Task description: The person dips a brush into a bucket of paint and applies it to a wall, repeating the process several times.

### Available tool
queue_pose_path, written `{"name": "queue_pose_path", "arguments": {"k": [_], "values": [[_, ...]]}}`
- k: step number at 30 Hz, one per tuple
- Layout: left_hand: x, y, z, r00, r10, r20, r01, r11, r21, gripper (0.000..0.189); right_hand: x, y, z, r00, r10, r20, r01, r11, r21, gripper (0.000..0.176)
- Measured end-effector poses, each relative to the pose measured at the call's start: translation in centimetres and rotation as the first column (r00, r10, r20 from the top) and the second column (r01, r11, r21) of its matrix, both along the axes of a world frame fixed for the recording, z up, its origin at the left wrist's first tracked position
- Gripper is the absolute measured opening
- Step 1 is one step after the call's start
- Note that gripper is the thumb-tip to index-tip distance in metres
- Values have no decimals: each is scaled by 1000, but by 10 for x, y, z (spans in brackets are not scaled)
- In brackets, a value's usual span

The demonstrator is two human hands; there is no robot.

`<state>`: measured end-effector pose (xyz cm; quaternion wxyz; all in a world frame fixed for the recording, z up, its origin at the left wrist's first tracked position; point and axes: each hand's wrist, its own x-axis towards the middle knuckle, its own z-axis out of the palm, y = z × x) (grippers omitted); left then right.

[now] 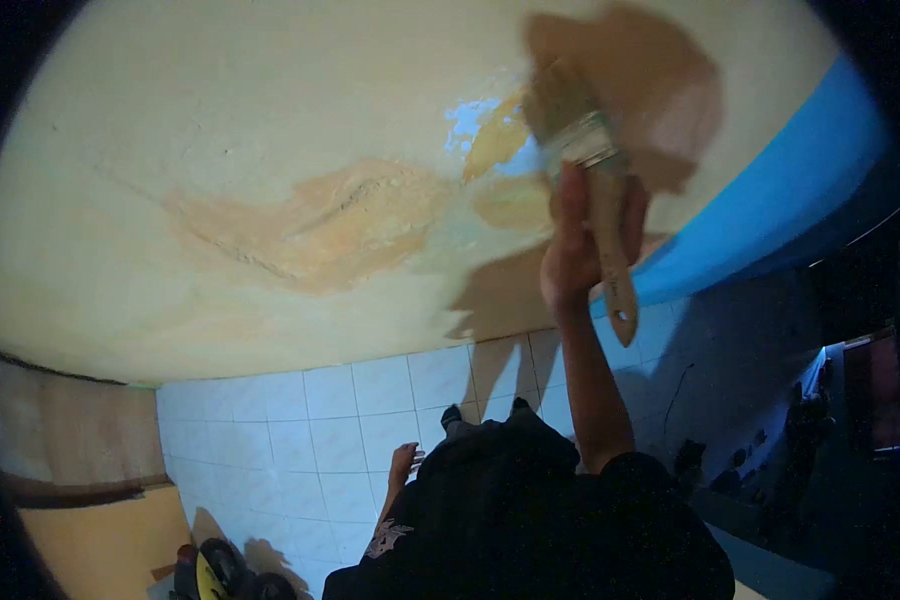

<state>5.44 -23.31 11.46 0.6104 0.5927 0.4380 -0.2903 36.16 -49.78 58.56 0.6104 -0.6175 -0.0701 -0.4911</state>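
My right hand [568, 262] is wrapped round the wooden handle of a wide paintbrush [611, 235], thumb up near the metal band. Its bristles point up at the cream wall [270, 90], overlapping a patch of flaked paint [495, 140] where blue and yellow show through. Left of the brush, a rough orange-brown patch [340, 225] with a raised, cracked ridge runs across the wall. Low at my side hangs my left hand [404, 462], holding nothing, its fingers loosely apart over the floor.
White tiles [320, 440] cover the floor up to the wall's foot. A blue wall section [770, 200] curves away on the right. Dark items [225, 570] sit at lower left beside an orange-yellow panel [110, 535]. More objects stand in the dim right side.
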Motion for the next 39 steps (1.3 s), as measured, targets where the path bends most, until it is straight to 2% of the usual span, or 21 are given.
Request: {"name": "queue_pose_path", "arguments": {"k": [1,3,5,7,9,12,13,15,19,21,22,24,25,27,31,33,34,35,36,37,39], "values": [[-1,0,-1,1000,-2,7,2,1000,3,31,2,4,-9,999,43,-25,-42,999,27,30],[-4,2,-2,954,-280,107,262,953,154,31,-17,12,-16,995,22,-95,-28,998,-63,27],[-9,9,-21,943,-250,219,227,966,126,30,-24,12,-18,965,48,-257,-112,963,-243,25],[-16,7,-15,947,-271,174,244,956,162,30,-18,4,-4,985,36,-169,-73,973,-219,22],[-19,6,-9,934,-282,220,247,954,173,30,-11,-4,14,998,-66,-11,65,995,-75,19],[-25,3,0,864,-301,404,233,950,209,31,-7,-5,14,994,4,-111,-6,1000,-11,19],[-21,0,2,863,-303,403,235,949,210,31,-6,-3,2,994,2,-111,-4,1000,-9,19],[-10,0,4,955,-270,126,245,952,185,32,-8,9,-32,990,21,-136,-52,972,-227,21],[-7,0,11,950,-305,63,293,944,152,40,-26,9,5,966,40,-255,-100,969,-228,22],[6,-4,18,961,-273,-52,278,945,171,37,-10,-3,16,990,-134,35,137,986,-97,24],[3,-4,15,961,-272,-48,276,946,168,37,-6,-6,16,990,-133,38,136,986,-100,24],[-12,2,-6,941,-234,245,201,968,153,30,0,-8,11,991,-120,61,125,988,-87,26],[-11,3,-14,942,-229,245,196,969,152,30,-5,-2,4,991,-115,62,120,989,-89,26],[-10,5,-28,958,-209,196,188,974,124,30,-25,11,-9,929,44,-367,-157,946,-284,25],[-17,0,-9,968,-210,137,185,967,177,30,-35,14,-3,953,162,-258,-238,923,-302,21],[-27,13,-48,898,-289,332,233,952,199,30,-24,12,13,959,269,82,-276,958,78,18],[-30,23,-72,896,-287,339,230,953,199,30,-18,11,19,958,271,89,-278,958,74,18],[-36,32,-90,668,-646,369,404,732,548,30,-13,10,24,986,157,53,-161,984,71,19],[-41,36,-101,360,-903,235,417,380,826,29,-12,10,25,999,42,16,-43,997,64,19],[-40,33,-99,364,-901,236,414,384,825,29,-13,12,20,999,47,16,-48,997,61,19],[-33,27,-76,419,-901,110,554,350,756,39,-22,19,-3,959,154,-239,-193,969,-153,19]]}}
